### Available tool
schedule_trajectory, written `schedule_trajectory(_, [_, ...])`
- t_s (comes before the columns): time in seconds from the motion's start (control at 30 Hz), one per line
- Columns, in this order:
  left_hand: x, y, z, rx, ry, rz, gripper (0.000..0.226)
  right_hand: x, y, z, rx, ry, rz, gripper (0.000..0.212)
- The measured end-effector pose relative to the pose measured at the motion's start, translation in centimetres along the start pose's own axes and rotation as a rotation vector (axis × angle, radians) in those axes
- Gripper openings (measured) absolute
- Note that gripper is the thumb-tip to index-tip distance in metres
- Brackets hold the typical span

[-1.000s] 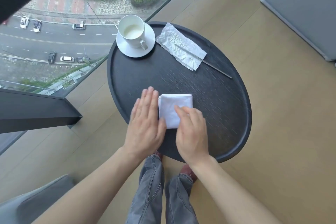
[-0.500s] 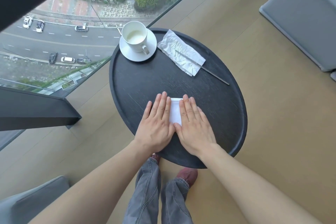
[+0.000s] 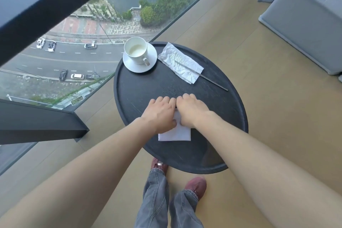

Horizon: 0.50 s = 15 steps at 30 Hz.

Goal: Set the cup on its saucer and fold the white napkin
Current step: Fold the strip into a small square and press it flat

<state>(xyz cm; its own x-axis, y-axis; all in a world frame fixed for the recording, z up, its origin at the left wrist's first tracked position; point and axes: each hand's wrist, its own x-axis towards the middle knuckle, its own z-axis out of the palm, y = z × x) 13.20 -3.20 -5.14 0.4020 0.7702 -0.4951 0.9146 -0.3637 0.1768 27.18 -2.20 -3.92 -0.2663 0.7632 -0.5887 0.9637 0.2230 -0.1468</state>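
A white cup [image 3: 136,51] with a little pale liquid stands upright on its white saucer [image 3: 133,65] at the far left of the round black table [image 3: 212,109]. The folded white napkin [image 3: 177,133] lies near the table's middle, its near half showing. My left hand [image 3: 159,113] and my right hand [image 3: 190,110] sit side by side on the napkin's far half, fingers curled down over its far edge, thumbs pinching the cloth. The far part of the napkin is hidden under both hands.
A crumpled white wrapper [image 3: 180,62] with a thin metal stick [image 3: 212,81] across it lies at the table's far right. A glass wall with a dark frame [image 3: 42,127] runs along the left. A grey sofa [image 3: 305,24] stands at the right. My shoes are under the table's near edge.
The hands went from lying flat on the napkin to curling their fingers over its far edge. More of the napkin's near half now shows. The camera has tilted up.
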Motion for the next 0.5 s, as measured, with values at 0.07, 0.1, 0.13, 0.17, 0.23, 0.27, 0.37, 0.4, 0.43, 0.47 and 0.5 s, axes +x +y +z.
schedule_trajectory(0.07, [0.5, -0.1, -0.5, -0.031, -0.069, -0.005, 0.036, -0.3, 0.5, 0.0, 0.011, -0.054, -0.029, 0.036])
schedule_trajectory(0.1, [0.7, -0.2, -0.7, -0.027, -0.103, -0.008, 0.036, -0.6, 0.7, 0.1, 0.028, -0.058, -0.042, 0.032])
schedule_trajectory(0.13, [0.7, -0.2, -0.9, -0.008, -0.132, -0.005, 0.036, -1.0, 1.0, 0.3, 0.053, -0.048, -0.054, 0.028])
schedule_trajectory(0.17, [0.7, -0.3, -1.1, 0.025, -0.159, 0.006, 0.035, -1.5, 1.3, 0.5, 0.085, -0.034, -0.062, 0.027])
schedule_trajectory(0.23, [0.5, -0.5, -1.4, 0.047, -0.210, 0.017, 0.031, -2.5, 1.9, 0.7, 0.188, -0.036, -0.059, 0.027])
schedule_trajectory(0.27, [0.3, -0.6, -1.6, 0.001, -0.229, 0.008, 0.029, -3.0, 2.3, 0.7, 0.262, -0.047, -0.052, 0.028])
schedule_trajectory(0.37, [-0.9, -1.4, -2.6, -0.340, -0.216, -0.043, 0.026, -4.7, 3.5, 0.8, 0.583, -0.026, -0.011, 0.029])
schedule_trajectory(0.4, [-1.5, -1.7, -3.0, -0.492, -0.186, -0.070, 0.025, -5.1, 3.7, 0.8, 0.705, 0.006, 0.008, 0.028])
schedule_trajectory(0.43, [-2.0, -2.0, -3.4, -0.655, -0.151, -0.100, 0.024, -5.5, 3.8, 0.8, 0.826, 0.043, 0.034, 0.026])
schedule_trajectory(0.47, [-2.6, -2.3, -3.7, -0.821, -0.112, -0.130, 0.024, -5.8, 3.8, 0.8, 0.940, 0.085, 0.067, 0.024])
schedule_trajectory(0.5, [-3.1, -2.5, -3.8, -0.976, -0.074, -0.154, 0.023, -5.9, 3.7, 1.0, 1.037, 0.131, 0.102, 0.023])
